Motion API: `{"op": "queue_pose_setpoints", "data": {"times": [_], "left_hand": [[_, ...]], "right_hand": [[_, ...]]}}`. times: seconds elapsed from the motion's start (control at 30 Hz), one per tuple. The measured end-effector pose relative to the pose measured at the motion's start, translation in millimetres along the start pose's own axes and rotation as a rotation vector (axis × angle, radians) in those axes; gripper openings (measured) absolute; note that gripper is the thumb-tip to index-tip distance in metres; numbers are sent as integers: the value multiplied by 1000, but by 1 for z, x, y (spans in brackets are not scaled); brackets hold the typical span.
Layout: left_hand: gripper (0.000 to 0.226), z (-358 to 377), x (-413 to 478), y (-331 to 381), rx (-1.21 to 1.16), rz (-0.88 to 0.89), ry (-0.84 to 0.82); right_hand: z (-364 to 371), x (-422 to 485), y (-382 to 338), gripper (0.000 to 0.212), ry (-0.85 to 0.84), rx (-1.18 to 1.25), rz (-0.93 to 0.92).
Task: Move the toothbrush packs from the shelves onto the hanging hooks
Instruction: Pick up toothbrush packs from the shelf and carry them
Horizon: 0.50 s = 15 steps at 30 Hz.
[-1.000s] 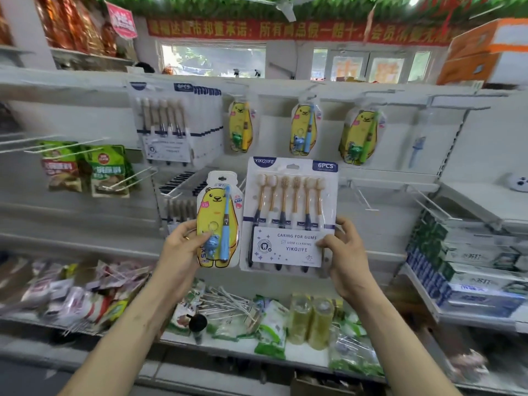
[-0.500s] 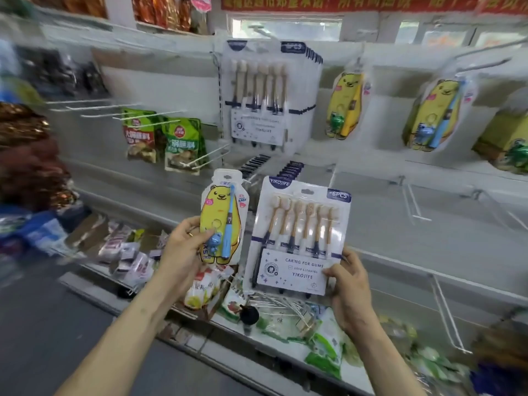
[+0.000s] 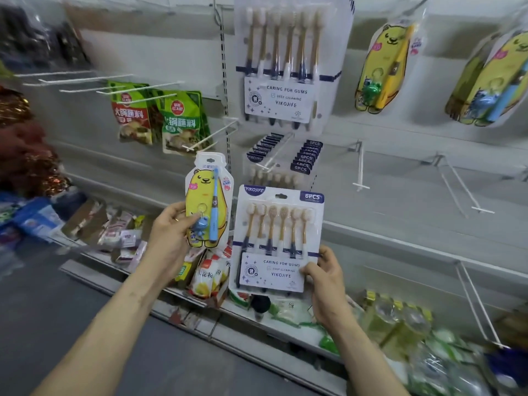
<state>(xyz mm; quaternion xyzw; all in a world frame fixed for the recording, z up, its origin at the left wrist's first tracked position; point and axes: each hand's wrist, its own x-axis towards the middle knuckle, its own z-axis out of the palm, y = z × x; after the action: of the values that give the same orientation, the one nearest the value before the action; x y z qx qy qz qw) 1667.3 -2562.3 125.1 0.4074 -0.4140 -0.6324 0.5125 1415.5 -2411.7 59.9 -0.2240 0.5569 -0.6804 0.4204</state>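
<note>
The 6-piece pack [image 3: 278, 238] is off the shelf and held in the air. It is upright and faces us, with its long axis vertical and its hang slot at the top edge. Our right hand [image 3: 325, 278] pinches its lower right corner, thumb on the printed card and fingers behind. The slot therefore lies at the far end of the pack from the grip, up and slightly left of it.

The bear pack [image 3: 207, 204] stands just beside it on the left, also upright with its slot uppermost. Our left hand [image 3: 171, 232] clamps its lower left edge, thumb across the front.

Directly above the top edge of the 6-piece pack, a wire hook [image 3: 275, 154] projects toward us and carries a stack of matching packs [image 3: 307, 157]. We judge this to be the target. The right hand is the nearer of the 2. The move is a lift along the pack's long axis, then a push back to thread the slot over the hook tip. A bottom grip leaves the top free to flex, so it may need steadying.

The hung bear packs [image 3: 383, 67] are at upper right, well apart from the left hand. 1 bare hook [image 3: 360, 167] sits to the right of the loaded one.
</note>
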Motion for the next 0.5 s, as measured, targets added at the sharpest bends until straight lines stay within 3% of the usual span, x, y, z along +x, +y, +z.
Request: {"op": "queue_pose_setpoints", "data": {"times": [0.5], "left_hand": [[27, -16, 29, 4, -1, -29, -25]], "right_hand": [[56, 48, -1, 38, 37, 20, -69]]}}
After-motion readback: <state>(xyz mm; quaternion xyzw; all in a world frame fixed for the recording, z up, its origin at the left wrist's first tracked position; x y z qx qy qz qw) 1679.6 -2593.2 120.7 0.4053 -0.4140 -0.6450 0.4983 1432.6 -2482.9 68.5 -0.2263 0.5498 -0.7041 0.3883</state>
